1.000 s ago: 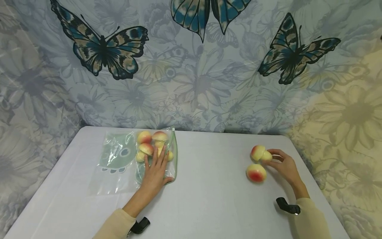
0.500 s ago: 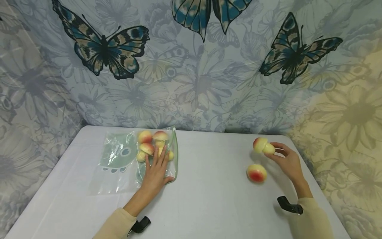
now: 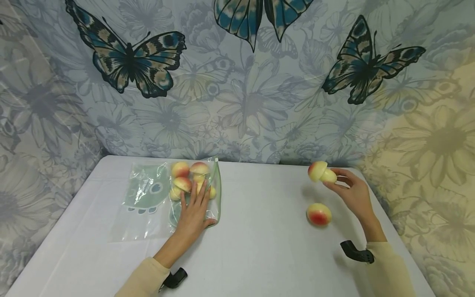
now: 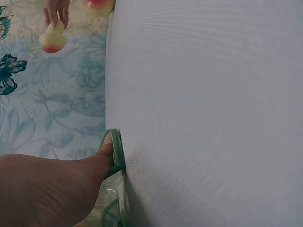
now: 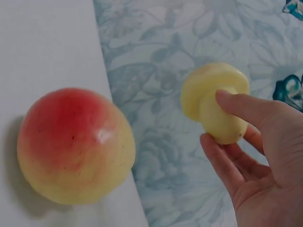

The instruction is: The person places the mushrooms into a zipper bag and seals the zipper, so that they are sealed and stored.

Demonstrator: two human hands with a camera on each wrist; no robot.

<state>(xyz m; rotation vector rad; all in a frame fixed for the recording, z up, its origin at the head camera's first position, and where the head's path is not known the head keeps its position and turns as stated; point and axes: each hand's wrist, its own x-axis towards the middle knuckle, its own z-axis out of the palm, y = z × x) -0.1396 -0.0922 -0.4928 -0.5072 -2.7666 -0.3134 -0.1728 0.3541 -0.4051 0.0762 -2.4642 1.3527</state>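
Observation:
My right hand [image 3: 356, 197] pinches the pale stem of a toy mushroom [image 3: 317, 170] with a red-and-yellow cap, holding it above the table's far right part. In the right wrist view, thumb and fingers meet around the stem of this mushroom [image 5: 218, 113]. A second toy mushroom [image 3: 319, 215] sits cap up on the table, nearer me; its stem is hidden. My left hand [image 3: 191, 216] rests with spread, straight fingers on a clear zip bag [image 3: 146, 187] containing several similar mushrooms. In the left wrist view, the thumb is at the bag's green rim [image 4: 118, 151].
The white table [image 3: 259, 231] reaches back to a wall hanging [image 3: 252, 107] printed with flowers and butterflies. Black wrist cameras sit at the left cuff [image 3: 175, 278] and the right cuff [image 3: 357, 252]. The bag's green zip edge [image 3: 219, 189] faces right.
My right hand has lifted the mushroom off the table by its stem, raising it and then shifting slightly left. The left hand, the bag and the other mushroom have stayed in place.

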